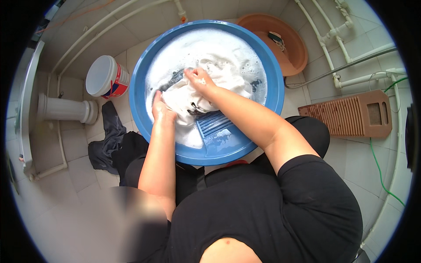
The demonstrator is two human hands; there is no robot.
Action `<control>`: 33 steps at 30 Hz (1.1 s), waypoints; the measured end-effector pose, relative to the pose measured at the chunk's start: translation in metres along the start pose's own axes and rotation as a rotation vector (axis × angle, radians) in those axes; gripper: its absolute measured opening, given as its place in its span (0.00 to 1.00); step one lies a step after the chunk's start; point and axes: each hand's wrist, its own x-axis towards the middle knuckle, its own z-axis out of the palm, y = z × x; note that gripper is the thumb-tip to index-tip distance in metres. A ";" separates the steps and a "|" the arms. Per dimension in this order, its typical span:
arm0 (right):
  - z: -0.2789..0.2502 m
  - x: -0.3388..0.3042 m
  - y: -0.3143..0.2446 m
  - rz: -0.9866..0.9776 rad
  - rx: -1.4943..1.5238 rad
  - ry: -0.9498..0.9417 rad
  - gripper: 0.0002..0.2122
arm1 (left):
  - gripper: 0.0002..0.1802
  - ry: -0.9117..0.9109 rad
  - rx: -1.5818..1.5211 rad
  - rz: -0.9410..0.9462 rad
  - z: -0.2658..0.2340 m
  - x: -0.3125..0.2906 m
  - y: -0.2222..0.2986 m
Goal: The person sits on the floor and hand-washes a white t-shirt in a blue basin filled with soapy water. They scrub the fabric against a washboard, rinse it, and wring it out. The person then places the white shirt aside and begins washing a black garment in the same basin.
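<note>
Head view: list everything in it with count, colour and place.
basin: one, blue, centre
suds: one spread, white, inside basin
wet cloth: one bundle, mostly white, inside basin
tub: one, orange-brown, beyond basin, right
small unclear item: one, dark and pale, inside tub
bucket: one, white with red and blue, left of basin
dark cloth: at least one, dark grey, floor, left
pedestal: one, white, far left
washboard: one, brown, right
pipes: several, white, along walls
green line: at least one, green, far right
left hand: one, bare, at cloth's left
right hand: one, bare, over cloth
</note>
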 end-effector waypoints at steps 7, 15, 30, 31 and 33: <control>-0.003 0.010 0.006 -0.001 -0.484 -0.167 0.25 | 0.20 0.062 0.056 -0.148 -0.049 0.064 -0.006; 0.019 -0.036 -0.025 -0.338 0.242 0.119 0.18 | 0.14 -0.191 0.070 0.379 0.009 -0.006 -0.024; 0.017 -0.101 -0.063 -0.418 -0.023 0.133 0.13 | 0.15 -0.321 0.123 0.143 0.009 -0.041 -0.030; 0.012 -0.098 -0.063 -0.364 -0.054 0.083 0.14 | 0.15 -0.291 0.122 0.134 0.008 -0.040 -0.033; 0.006 -0.082 -0.052 -0.210 -0.038 0.063 0.15 | 0.15 -0.235 0.124 0.112 0.017 -0.046 -0.044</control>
